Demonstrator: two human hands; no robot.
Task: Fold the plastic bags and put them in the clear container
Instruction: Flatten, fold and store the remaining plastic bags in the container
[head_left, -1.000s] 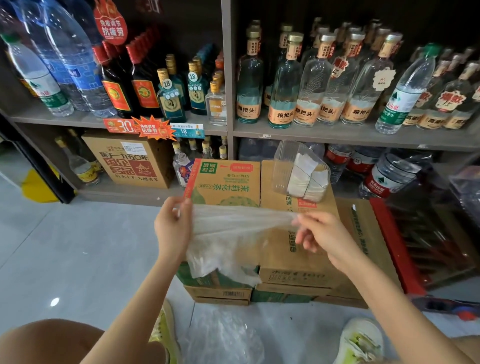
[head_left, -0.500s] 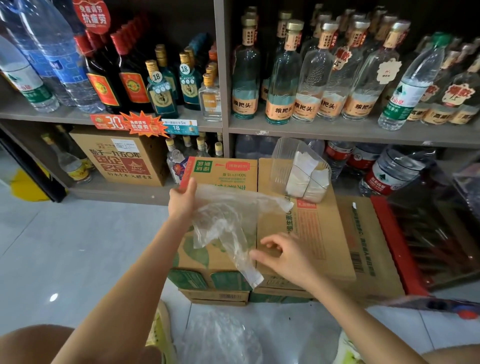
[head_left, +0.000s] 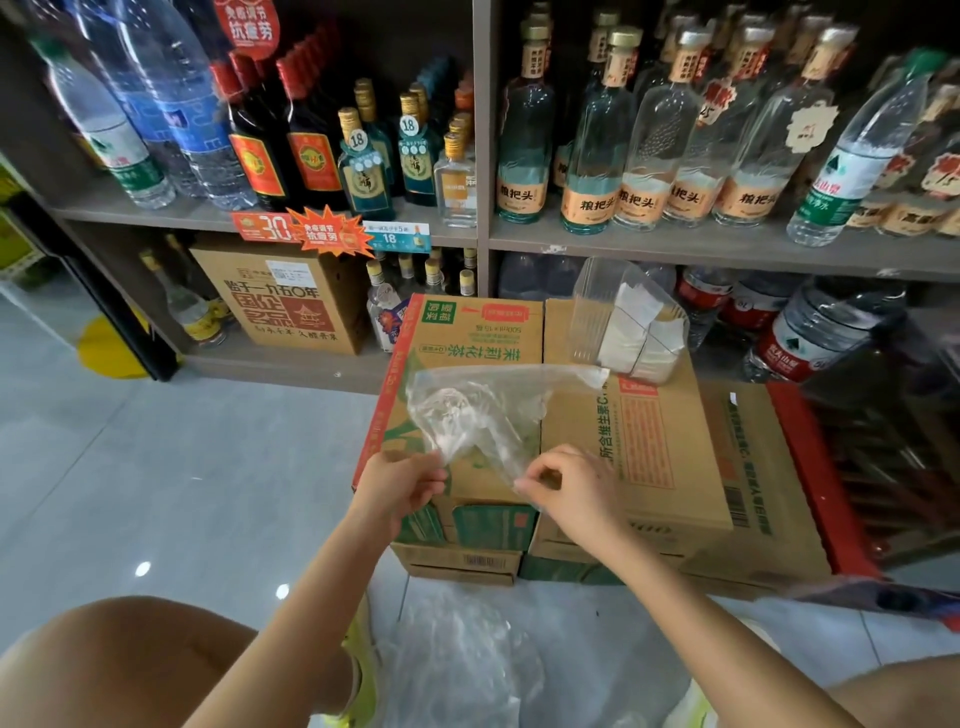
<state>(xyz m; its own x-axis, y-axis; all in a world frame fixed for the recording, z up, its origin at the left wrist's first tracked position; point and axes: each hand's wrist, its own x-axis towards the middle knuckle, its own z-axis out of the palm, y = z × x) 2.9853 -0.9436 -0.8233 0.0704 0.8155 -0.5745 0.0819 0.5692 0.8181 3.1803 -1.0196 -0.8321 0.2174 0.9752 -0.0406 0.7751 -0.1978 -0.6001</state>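
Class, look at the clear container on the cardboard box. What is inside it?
Folded whitish bags stand packed in the right part of the container; its left part looks empty. How many there are cannot be counted, since they overlap.

Grey shelves (head_left: 675, 249) of bottles above glossy tiled floor (head_left: 182, 467).

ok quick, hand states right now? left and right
Left hand: pinching the near edge of the plastic bag.
Right hand: pinching the same bag's near corner.
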